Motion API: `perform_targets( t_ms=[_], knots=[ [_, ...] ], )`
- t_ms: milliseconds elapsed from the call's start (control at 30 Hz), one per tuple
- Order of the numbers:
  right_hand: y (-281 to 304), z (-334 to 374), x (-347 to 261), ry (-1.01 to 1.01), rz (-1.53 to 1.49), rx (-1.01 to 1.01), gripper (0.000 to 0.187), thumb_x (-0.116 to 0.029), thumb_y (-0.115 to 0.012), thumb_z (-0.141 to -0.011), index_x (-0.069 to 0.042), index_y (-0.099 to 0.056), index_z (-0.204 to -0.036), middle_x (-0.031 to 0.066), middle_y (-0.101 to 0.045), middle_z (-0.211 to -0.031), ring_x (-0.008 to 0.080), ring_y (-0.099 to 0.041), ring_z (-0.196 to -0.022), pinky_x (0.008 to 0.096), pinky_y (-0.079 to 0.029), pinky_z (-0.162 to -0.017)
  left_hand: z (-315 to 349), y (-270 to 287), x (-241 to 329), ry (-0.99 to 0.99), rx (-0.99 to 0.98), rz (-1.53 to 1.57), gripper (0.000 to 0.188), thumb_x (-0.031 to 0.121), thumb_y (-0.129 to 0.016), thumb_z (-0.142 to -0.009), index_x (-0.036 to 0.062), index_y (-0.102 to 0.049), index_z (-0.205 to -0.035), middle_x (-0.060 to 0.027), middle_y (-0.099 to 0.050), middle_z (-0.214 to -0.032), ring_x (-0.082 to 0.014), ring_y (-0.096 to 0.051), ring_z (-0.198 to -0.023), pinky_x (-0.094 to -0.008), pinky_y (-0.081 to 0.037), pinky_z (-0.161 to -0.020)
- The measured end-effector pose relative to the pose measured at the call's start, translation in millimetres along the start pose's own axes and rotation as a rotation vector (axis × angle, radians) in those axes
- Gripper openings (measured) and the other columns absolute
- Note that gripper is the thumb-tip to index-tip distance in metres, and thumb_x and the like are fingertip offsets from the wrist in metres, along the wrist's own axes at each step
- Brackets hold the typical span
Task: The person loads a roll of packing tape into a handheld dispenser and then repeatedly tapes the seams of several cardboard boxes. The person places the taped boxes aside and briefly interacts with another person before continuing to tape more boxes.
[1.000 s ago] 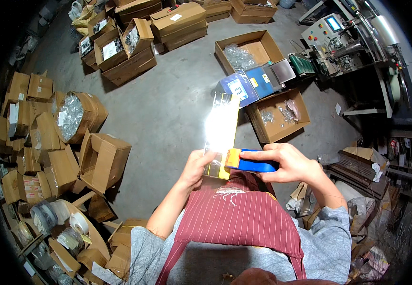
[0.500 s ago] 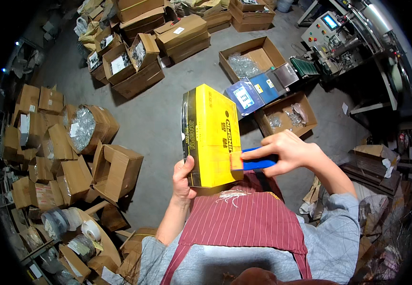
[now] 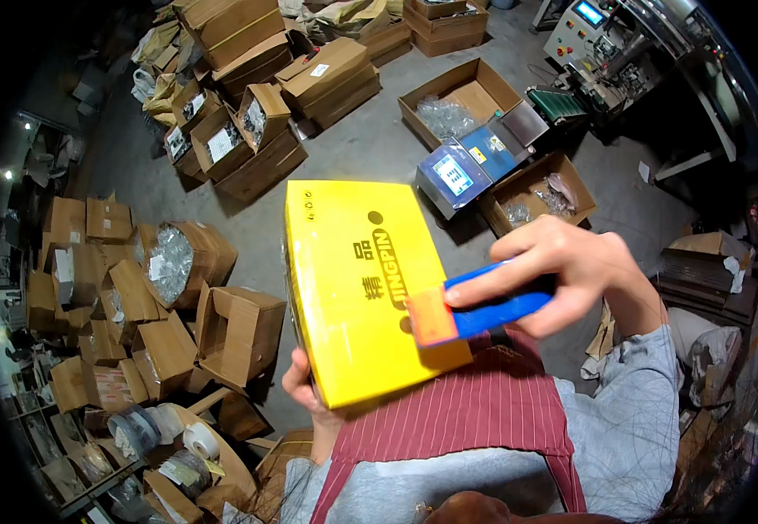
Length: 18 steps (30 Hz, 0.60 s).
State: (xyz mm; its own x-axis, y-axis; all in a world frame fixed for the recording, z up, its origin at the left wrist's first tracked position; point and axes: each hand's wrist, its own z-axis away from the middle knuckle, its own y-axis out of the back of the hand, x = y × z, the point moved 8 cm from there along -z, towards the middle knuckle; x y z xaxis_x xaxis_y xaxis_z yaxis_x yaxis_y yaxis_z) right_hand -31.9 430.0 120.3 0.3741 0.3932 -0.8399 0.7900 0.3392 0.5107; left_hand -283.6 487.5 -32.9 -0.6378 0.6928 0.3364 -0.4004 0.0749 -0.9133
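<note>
A yellow carton (image 3: 348,288) with dark print and a shiny surface is held up in front of my apron. My left hand (image 3: 302,384) grips its lower left edge; the thumb shows there, while most of the fingers are hidden behind the carton. Above the carton's right side, my right hand (image 3: 562,275) is closed round a blue hand tool (image 3: 505,314) with a flat orange end, perhaps a scraper. That orange end overlaps the printed face near its lower right; whether it touches I cannot tell.
Open brown cartons (image 3: 239,336) crowd the left, near tape rolls (image 3: 200,441). Further cartons (image 3: 331,74) are stacked at the back. A blue machine with a screen (image 3: 457,179) stands ahead, between boxes of clear plastic pieces (image 3: 444,118). A larger machine (image 3: 610,74) stands far right.
The carton has turned so its printed face points more upward, and has come lower and left. My right hand and the blue tool appear larger and have moved slightly right.
</note>
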Motion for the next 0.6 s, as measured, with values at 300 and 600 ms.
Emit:
perform_targets(
  t_ms=[300, 600],
  knots=[
    [17, 69, 21, -0.071, -0.002, -0.036, 0.056, -0.025, -0.075, -0.069, -0.009, -0.073, -0.122, 0.0083, -0.065, -0.073, 0.0189, -0.063, -0.061, 0.0308, -0.046, -0.054, 15, 2, 2, -0.058, -0.042, -0.038, 0.061, 0.04, -0.055, -0.1, -0.0039, -0.047, -0.142, -0.0226, -0.058, -0.136, -0.0347, -0.06, -0.123, -0.0514, -0.047, -0.105],
    [-33, 29, 68, -0.545, 0.016, -0.198, 0.051, -0.025, -0.076, -0.066, -0.008, -0.076, -0.114, 0.0149, -0.076, -0.099, 0.0255, -0.073, -0.081, 0.0315, -0.056, -0.073, -25, 75, -73, 0.088, -0.159, 0.005, 0.066, 0.044, -0.053, -0.1, -0.0013, -0.042, -0.147, -0.0229, -0.053, -0.142, -0.0372, -0.057, -0.126, -0.0546, -0.043, -0.108]
  ],
)
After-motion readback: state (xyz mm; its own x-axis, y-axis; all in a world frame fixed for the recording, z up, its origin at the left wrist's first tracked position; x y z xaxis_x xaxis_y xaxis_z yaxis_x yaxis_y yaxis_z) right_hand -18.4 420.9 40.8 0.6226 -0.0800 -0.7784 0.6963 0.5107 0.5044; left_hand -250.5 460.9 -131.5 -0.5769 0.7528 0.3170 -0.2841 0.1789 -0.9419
